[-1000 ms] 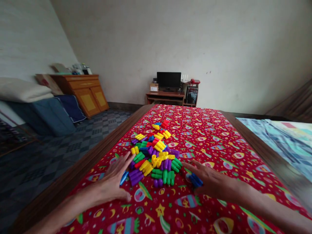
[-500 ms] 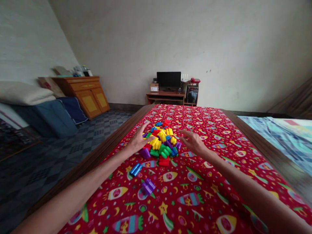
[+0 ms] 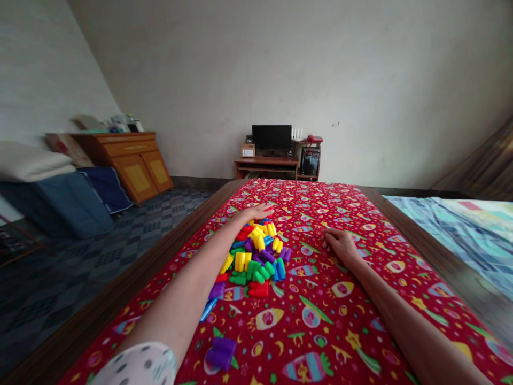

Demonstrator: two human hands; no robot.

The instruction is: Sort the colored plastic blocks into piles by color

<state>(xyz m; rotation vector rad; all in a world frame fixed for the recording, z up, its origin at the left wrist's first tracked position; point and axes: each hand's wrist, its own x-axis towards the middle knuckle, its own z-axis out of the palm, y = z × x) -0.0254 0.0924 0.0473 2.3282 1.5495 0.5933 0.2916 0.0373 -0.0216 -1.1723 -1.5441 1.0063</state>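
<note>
A pile of plastic building blocks (image 3: 258, 259) in red, yellow, green, blue and purple lies on the red patterned cloth (image 3: 296, 299). Stretched past its left side, my left hand (image 3: 258, 210) is at the far edge, fingers extended over a red block (image 3: 269, 208) that they partly hide. My right hand (image 3: 339, 243) lies low over the cloth to the right of the pile, fingers loosely bent and holding nothing visible. Closer to me are a purple block (image 3: 222, 353) and a blue block (image 3: 208, 309), the latter partly behind my left forearm.
The cloth covers a long table with a brown wooden edge (image 3: 395, 219). Beyond it stands a desk (image 3: 266, 160) with a monitor (image 3: 271, 137). A wooden cabinet (image 3: 136, 166) is at the left, and a bed with a blue sheet (image 3: 452, 230) at the right.
My left hand has moved from the pile's left side to its far edge. My right hand has shifted right, away from the pile, its fingers more bent. The view has tilted slightly.
</note>
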